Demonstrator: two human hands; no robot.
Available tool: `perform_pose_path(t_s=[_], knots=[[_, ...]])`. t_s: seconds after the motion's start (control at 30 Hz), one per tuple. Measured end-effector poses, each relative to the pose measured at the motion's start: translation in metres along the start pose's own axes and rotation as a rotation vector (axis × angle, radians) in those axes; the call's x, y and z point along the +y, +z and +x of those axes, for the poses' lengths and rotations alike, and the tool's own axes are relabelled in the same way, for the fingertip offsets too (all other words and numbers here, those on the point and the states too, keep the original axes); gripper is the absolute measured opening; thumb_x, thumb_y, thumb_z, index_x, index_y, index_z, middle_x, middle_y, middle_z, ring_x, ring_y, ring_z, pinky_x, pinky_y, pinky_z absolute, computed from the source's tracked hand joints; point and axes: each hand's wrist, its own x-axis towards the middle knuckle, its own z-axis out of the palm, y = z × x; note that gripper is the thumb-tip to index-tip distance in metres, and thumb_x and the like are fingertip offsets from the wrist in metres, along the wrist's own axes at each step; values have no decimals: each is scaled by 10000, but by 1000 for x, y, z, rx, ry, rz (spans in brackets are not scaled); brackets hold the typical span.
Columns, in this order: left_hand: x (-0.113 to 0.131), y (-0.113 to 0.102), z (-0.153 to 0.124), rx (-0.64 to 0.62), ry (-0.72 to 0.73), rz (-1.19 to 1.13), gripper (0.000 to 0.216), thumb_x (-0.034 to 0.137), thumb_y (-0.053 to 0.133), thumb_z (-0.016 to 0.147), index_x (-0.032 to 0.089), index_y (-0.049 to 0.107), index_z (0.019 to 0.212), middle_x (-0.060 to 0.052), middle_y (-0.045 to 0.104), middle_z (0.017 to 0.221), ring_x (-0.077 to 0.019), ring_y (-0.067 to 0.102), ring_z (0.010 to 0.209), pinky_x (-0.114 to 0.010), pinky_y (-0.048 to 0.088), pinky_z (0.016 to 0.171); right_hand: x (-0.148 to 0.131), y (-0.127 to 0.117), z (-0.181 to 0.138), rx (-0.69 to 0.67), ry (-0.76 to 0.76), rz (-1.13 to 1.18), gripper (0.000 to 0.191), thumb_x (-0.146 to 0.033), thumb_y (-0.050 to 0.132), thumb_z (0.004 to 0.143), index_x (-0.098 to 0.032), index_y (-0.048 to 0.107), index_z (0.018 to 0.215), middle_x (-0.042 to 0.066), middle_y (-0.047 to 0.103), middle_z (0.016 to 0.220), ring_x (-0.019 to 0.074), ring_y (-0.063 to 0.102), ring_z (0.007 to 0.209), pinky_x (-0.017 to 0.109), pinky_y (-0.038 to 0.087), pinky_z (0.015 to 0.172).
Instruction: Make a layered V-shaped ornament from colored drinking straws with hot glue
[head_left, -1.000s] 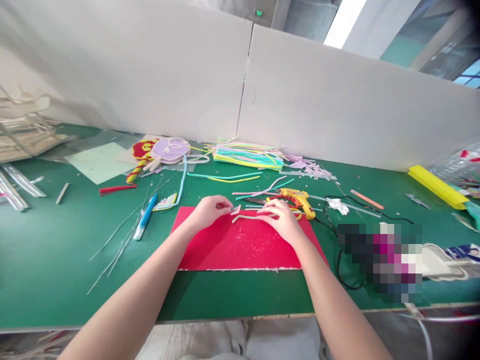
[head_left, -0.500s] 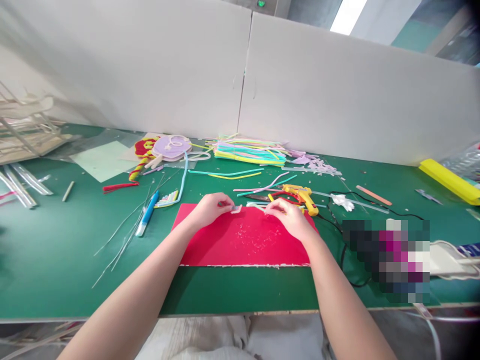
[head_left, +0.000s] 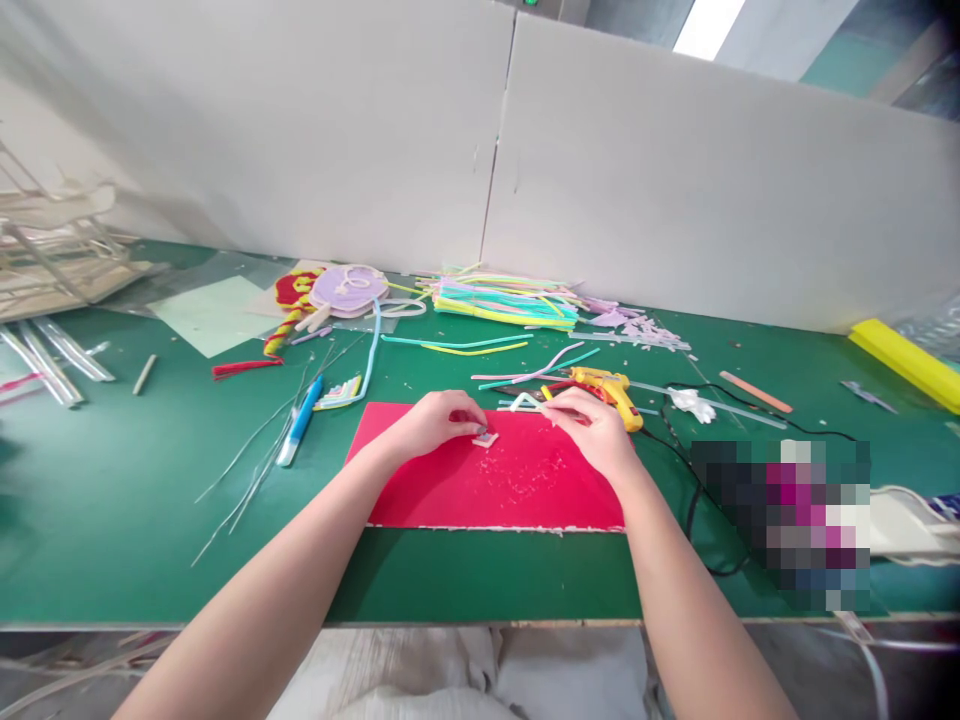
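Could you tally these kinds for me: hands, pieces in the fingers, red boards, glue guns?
Left hand and right hand: 2
Small angled piece and pale bent strip: 2
Red board: 1
Yellow glue gun: 1
Total: 6

Left grip [head_left: 435,424], right grip [head_left: 596,432] — both pinched.

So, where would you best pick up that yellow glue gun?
The yellow glue gun is probably best taken by its handle, coming from the near right side: it seems to lie flat, with the handle slanting that way. Mind the black cord trailing from the handle's end.
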Motion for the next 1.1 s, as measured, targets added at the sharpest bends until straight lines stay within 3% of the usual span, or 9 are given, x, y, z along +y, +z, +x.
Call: perform_pose_path(t_s=[0.13,0.23,0.33,0.57,0.7,0.9,1.1], knots=[[2,-1,0,130,-52,-34,238,373,515,816,216,690,851,-43,681,910,-199,599,852,-282,435,765,-4,-1,1,119,-118,-35,122,-325,643,791,-219,659,734,14,631,760,164,606,751,328,520,703],[9,-2,0,185,-97,-78,234,369,518,814,198,679,818,-40,687,893,-196,602,845,-275,436,756,-8,0,1,94,-185,-33,88,-296,659,784,-223,672,736,10,634,737,162,606,730,334,515,700],[18,-3,-2,141,-91,-153,264,394,514,826,180,667,816,-43,681,851,-189,599,816,-271,439,736,-12,2,1,69,-229,-38,76,-280,648,797,-230,690,758,15,641,739,163,602,741,339,510,709],[33,0,-8,-106,-10,-391,327,400,474,879,147,628,742,-57,654,746,-145,578,704,-270,455,709,-14,5,1,54,-254,-131,95,-265,627,816,-247,715,787,26,649,755,168,584,762,337,502,716],[29,1,-7,-74,5,-433,237,359,554,846,145,624,773,-49,647,748,-137,588,700,-261,464,690,-13,6,1,45,-239,-116,69,-254,646,802,-241,713,808,28,670,771,174,590,773,347,498,742],[29,-1,-8,-33,35,-391,229,329,571,842,128,631,750,-44,645,729,-130,589,696,-253,469,682,-9,4,-2,21,-101,20,65,-296,673,775,-239,698,792,16,675,777,167,613,769,323,500,763],[32,1,-9,-38,29,-367,197,319,628,798,133,676,838,-55,673,791,-140,603,716,-257,481,699,-10,2,-2,-22,-103,84,58,-288,666,781,-245,700,801,11,657,775,160,598,767,315,500,749]])
